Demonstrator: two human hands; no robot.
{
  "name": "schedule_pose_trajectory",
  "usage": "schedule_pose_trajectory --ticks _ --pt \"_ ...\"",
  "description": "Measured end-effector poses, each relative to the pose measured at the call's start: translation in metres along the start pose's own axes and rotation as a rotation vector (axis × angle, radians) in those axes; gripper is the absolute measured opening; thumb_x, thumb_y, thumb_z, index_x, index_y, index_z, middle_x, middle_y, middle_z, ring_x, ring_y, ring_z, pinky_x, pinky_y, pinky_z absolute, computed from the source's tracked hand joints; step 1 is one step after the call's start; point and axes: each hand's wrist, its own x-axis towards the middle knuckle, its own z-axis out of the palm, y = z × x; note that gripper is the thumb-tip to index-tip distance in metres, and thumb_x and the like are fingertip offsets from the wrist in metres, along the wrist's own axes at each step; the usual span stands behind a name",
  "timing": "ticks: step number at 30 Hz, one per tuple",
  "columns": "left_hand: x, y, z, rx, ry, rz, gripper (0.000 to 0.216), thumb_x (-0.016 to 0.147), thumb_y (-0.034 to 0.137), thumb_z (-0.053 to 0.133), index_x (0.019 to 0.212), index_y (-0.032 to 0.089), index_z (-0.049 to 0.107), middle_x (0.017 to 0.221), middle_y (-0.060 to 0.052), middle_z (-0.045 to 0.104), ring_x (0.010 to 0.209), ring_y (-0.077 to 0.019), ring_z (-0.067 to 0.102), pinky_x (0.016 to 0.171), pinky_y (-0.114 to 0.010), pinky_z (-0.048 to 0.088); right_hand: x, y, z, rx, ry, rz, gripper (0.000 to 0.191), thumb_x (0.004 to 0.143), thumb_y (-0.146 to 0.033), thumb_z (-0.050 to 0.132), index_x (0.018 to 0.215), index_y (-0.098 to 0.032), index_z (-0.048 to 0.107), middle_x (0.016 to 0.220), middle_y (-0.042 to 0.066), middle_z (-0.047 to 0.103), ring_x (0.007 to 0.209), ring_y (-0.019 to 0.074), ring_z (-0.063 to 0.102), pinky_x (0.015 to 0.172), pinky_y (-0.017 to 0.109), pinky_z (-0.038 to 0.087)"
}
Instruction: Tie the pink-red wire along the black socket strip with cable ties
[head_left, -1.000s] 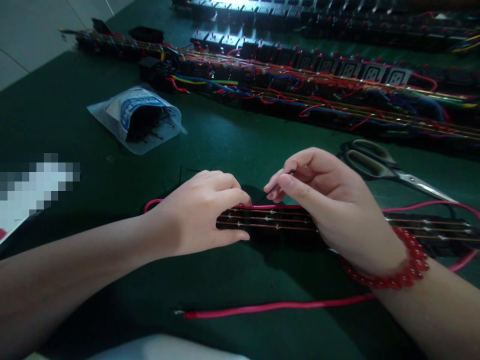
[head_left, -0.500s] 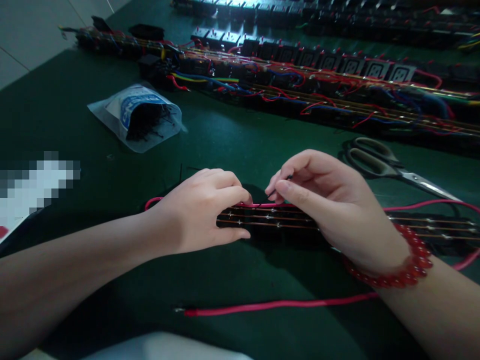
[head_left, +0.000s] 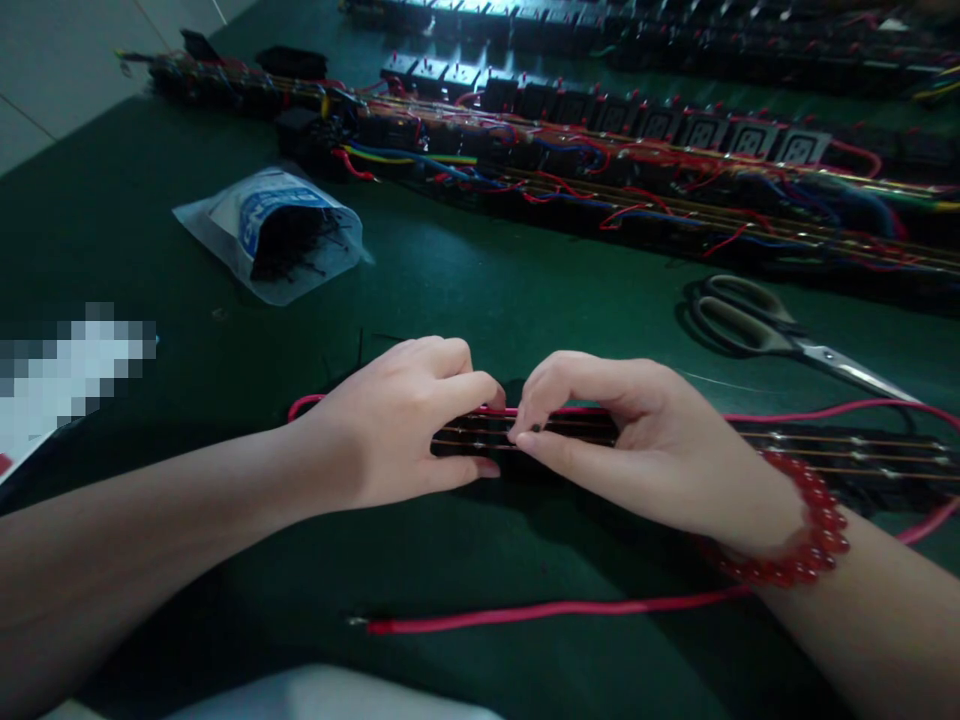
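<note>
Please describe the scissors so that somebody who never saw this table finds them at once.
On the green table, look right, between the back rows of wired socket strips and the black strip that the right hand touches. The scissors lie there flat, dark handles leftward, the only thing with a shiny blade.

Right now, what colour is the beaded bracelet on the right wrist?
Red: the beaded bracelet shows clearly in the head view, the only one.

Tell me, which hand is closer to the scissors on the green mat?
Right. The right hand sits on the power strip, just in front and left of the scissors; the left hand clasps the same strip farther left, beyond the right hand.
</note>
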Motion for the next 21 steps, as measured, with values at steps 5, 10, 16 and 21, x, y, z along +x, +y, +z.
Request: schedule_pose_trajectory --ticks 5,10,16,21 --pt "0.0003 0.0003 0.0001 0.005 -0.012 0.014 0.02 0.082 0.029 0.071 0.097 0.017 0.066 0.086 -0.002 0.052 0.08 -0.0173 0.049 0.068 -0.03 0.039 0.0005 0.0017 0.0012 -0.054 0.002 -0.015 0.008 0.082 -0.016 0.067 0.075 -0.018 0.068 0.079 0.003 0.067 0.071 0.0134 0.063 0.066 0.027 0.051" --pt "-0.0003 0.0028 -0.0014 0.002 -0.036 -0.044 0.021 0.081 0.03 0.071 0.096 0.018 0.062 0.089 -0.002 0.053 0.084 -0.0178 0.052 0.069 -0.03 0.04 0.0 0.0018 0.004 -0.128 0.018 -0.047 0.01 0.082 -0.013 0.066 0.074 -0.019 0.069 0.081 0.003 0.07 0.075 0.0145 0.065 0.067 0.027 0.052" --pt "0.0 0.0046 -0.0027 0.008 -0.036 -0.086 0.023 0.081 0.034 0.069 0.091 0.018 0.056 0.091 -0.002 0.054 0.085 -0.0185 0.052 0.069 -0.03 0.04 -0.0017 0.0008 0.0056 -0.194 0.019 -0.118 0.012 0.081 -0.01 0.064 0.074 -0.02 0.067 0.081 0.003 0.071 0.075 0.0151 0.065 0.065 0.027 0.053" --pt "0.0033 0.0057 -0.0045 0.007 -0.116 -0.11 0.021 0.081 0.031 0.069 0.091 0.019 0.054 0.089 -0.001 0.058 0.083 -0.0182 0.054 0.069 -0.03 0.041 -0.0011 0.0017 0.0058 -0.215 0.006 -0.182 0.013 0.081 -0.009 0.061 0.075 -0.02 0.066 0.079 0.004 0.071 0.078 0.0164 0.063 0.067 0.029 0.052"
